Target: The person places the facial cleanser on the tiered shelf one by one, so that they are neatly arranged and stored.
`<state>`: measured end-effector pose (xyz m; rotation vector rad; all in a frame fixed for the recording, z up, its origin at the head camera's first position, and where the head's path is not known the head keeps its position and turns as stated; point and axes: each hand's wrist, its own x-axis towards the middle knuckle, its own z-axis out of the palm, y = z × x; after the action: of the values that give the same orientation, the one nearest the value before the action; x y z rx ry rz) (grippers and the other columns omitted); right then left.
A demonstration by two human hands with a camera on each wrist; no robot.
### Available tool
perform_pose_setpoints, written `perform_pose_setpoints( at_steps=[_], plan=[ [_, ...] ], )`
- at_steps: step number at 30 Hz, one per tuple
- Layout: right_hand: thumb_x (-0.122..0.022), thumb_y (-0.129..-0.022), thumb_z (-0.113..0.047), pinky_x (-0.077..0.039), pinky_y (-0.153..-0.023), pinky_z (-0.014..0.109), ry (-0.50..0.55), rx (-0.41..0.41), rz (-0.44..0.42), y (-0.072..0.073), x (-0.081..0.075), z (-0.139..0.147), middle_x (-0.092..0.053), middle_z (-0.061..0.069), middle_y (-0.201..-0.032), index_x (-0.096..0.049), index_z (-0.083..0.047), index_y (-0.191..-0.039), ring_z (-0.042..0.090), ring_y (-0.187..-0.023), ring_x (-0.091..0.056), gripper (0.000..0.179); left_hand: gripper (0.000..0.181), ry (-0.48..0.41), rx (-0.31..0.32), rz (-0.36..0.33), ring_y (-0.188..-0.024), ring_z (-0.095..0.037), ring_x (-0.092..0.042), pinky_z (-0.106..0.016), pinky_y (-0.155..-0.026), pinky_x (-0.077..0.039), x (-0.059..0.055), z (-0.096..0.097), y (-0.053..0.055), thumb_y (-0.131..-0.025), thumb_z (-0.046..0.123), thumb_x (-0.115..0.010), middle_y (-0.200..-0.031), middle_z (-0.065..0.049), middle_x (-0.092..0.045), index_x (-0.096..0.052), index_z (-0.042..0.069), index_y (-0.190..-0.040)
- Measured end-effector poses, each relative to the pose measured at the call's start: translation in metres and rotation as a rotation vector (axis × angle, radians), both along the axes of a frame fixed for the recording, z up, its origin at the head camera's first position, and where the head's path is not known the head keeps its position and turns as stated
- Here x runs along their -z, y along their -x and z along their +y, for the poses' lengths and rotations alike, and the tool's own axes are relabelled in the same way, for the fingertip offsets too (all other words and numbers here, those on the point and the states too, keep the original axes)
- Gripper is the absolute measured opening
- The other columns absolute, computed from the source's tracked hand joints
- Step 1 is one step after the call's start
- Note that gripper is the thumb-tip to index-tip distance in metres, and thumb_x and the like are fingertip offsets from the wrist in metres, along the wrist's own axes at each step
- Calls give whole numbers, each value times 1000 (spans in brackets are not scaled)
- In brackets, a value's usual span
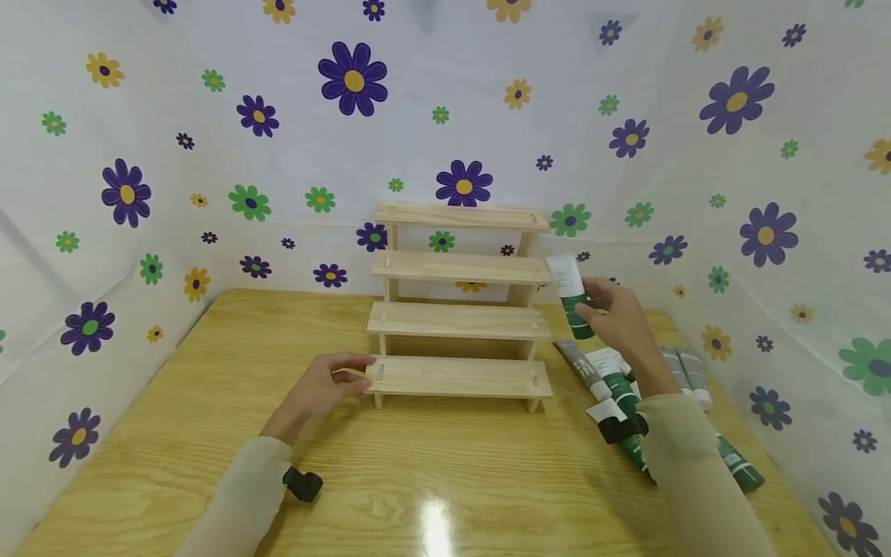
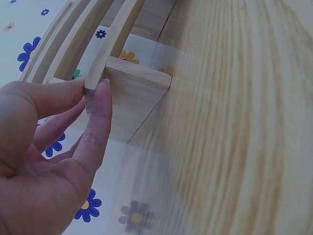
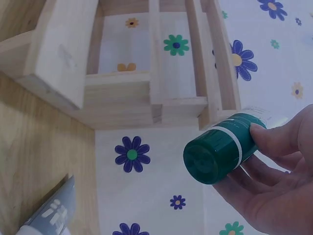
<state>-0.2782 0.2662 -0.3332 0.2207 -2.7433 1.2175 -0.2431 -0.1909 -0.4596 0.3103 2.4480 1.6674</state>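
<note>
Loose green, white and gray tubes [image 1: 622, 393] lie on a wood-grain desk [image 1: 390, 472] around the person's right forearm. The left hand [image 1: 326, 387] pinches the left end of a four-tier wooden stand's [image 1: 459, 377] lowest shelf. Beyond, the right hand [image 1: 616, 309] grips a green-and-white tube [image 1: 568, 285], cap down, aloft beside the stand's right end, before a flower-print cloth [image 1: 418, 147]. The step appears to be bringing it to the stand; the next move likely calls for aligning its cap over a tier.

Tubes [image 1: 618, 393] on table [image 1: 390, 464], right of shelf [image 1: 459, 319]
</note>
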Motion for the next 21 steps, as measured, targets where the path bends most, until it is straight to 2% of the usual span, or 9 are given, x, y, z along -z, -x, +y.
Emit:
perform_pose_setpoints(
  at_steps=[9, 15, 21],
  plan=[
    [-49, -107, -3, -51, -104, 61, 100, -39, -25, 11, -22, -18, -50, 31, -150, -36, 2, -156, 47, -132, -56, 51, 40, -7, 2, 10, -107, -25, -70, -34, -84, -62, 1, 1, 0, -99, 5, -67, -142, -23, -60, -62, 2, -139],
    [-49, -106, -2, -44, -113, 60, 139, -68, 32, 19, -30, -30, -48, 28, -153, -34, 0, -156, 46, -139, -52, 52, 41, -8, 1, 1, -107, -24, -70, -34, -85, -62, 1, 1, 0, -99, 7, -68, -142, -23, -59, -62, 2, -139],
    [-48, -106, -1, -41, -116, 60, 180, -78, 67, 29, -40, -43, -43, 26, -158, -30, -4, -157, 45, -141, -49, 54, 42, -9, 9, -12, -110, -26, -70, -34, -87, -62, -1, 0, 0, -99, 8, -69, -145, -23, -58, -62, 2, -139]
  ],
)
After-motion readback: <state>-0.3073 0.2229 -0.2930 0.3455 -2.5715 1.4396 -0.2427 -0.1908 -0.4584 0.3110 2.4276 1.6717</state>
